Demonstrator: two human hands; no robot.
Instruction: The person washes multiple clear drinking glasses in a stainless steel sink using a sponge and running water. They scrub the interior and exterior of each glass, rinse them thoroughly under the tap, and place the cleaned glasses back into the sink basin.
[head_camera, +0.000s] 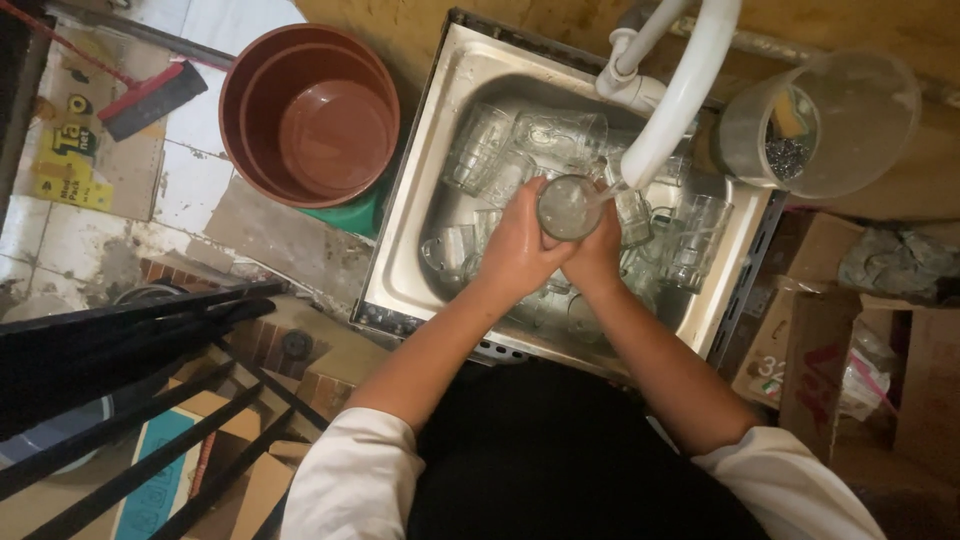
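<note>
Over a steel sink I hold a clear drinking glass with both hands. My left hand wraps its left side and my right hand grips its right side and base. The glass's mouth faces up at me, and a thin stream of water runs into it from the white curved tap pipe just above. Several more clear glasses and mugs lie piled in the sink basin beneath my hands.
Stacked brown plastic buckets stand on the floor left of the sink. A clear plastic jug holding a steel scourer sits at the sink's right. Cardboard boxes lie at right, a black metal rack at lower left, a broom at top left.
</note>
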